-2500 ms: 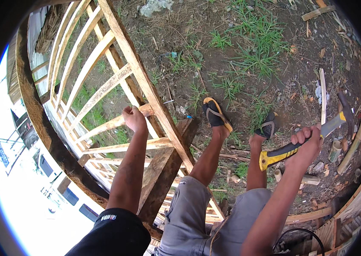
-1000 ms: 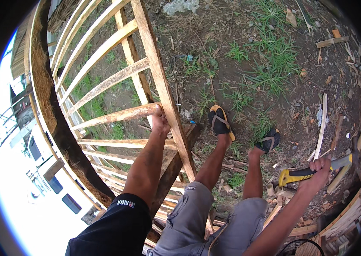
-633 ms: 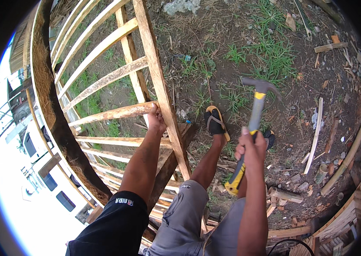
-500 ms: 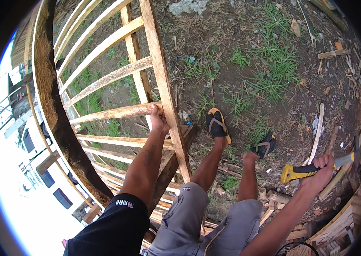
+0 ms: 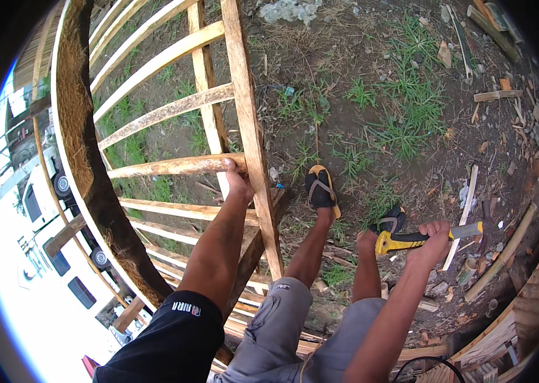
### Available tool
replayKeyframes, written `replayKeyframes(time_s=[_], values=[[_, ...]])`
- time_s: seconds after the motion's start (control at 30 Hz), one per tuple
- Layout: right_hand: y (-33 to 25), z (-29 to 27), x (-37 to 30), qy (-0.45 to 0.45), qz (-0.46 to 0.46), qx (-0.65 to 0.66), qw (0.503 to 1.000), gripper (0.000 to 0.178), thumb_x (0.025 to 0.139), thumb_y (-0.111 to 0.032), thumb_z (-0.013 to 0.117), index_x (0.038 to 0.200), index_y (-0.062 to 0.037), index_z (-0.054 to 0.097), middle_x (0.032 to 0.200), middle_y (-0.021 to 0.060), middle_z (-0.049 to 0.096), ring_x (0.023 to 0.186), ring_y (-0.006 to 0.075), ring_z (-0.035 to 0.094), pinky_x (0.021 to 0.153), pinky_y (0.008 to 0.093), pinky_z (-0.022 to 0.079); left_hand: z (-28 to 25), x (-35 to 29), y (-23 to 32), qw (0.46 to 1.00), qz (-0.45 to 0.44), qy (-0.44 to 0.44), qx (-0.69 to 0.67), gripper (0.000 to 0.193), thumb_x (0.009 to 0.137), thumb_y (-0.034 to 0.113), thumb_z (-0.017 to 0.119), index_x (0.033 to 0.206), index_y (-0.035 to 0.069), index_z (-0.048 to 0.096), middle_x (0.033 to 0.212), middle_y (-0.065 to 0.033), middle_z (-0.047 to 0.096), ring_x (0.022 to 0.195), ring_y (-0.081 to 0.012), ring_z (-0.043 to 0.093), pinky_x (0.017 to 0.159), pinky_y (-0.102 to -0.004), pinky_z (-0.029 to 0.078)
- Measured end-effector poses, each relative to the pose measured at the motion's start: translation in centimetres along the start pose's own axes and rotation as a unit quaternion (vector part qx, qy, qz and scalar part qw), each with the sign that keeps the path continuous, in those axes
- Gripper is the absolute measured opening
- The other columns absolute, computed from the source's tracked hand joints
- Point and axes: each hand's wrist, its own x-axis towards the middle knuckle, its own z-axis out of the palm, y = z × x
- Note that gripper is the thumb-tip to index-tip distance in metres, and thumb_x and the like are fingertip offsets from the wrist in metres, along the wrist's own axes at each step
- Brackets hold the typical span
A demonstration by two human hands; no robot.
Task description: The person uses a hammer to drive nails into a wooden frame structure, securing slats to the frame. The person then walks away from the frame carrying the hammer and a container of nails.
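My left hand (image 5: 239,182) is closed round the end of a rough wooden slat (image 5: 174,167), just where it meets the long wooden rail (image 5: 250,108) of a slatted frame. The fingertips are partly hidden behind the slat. On the right, my right hand (image 5: 432,241) is wrapped round the middle of a hand tool (image 5: 402,240) with a yellow-and-black handle. A grey, metal-looking part with a yellow tip sticks out past my fingers. Its exact kind cannot be made out. The tool is held in the air above one sandalled foot, apart from the frame.
A thick, dark curved beam (image 5: 94,166) bounds the frame's left side. My sandals (image 5: 324,188) stand on dirt with grass tufts (image 5: 410,108). Wood scraps and a pale split strip (image 5: 462,217) lie at right. Beyond the beam is a white vehicle (image 5: 43,210).
My right hand has moved left with the yellow-and-black tool, from over the scraps to near my foot. The left hand keeps its grip on the slat. The view has shifted slightly.
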Motion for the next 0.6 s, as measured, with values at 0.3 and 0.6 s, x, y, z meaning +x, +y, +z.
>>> replayKeyframes(time_s=[0.3,0.6], values=[[15.8,-3.5,-14.7,-0.342,0.448,-0.114,0.818,0.020,0.089,-0.010,0.062,0.084,-0.0085,0.043,0.065,-0.0011,0.045,0.050,0.0083,0.045,0.043,0.0282,0.041,2.3,-3.6,-0.7,0.943,0.082,0.235,0.221,0.059,0.096,0.050,0.050,0.122,-0.003,0.058,0.115,-0.0222,0.064,0.109,-0.0365,0.061,0.096,-0.0462,0.046],[-11.7,-11.2,-11.6,-0.382,0.278,-0.482,0.738,0.019,0.088,-0.009,0.058,0.072,-0.0070,0.048,0.056,0.0012,0.046,0.044,0.0139,0.048,0.042,0.0320,0.045,5.4,-35.2,-7.9,0.918,0.188,-0.166,0.307,0.021,0.087,0.011,0.059,0.099,0.000,0.072,0.076,-0.0120,0.071,0.067,-0.0204,0.069,0.067,-0.0334,0.054]])
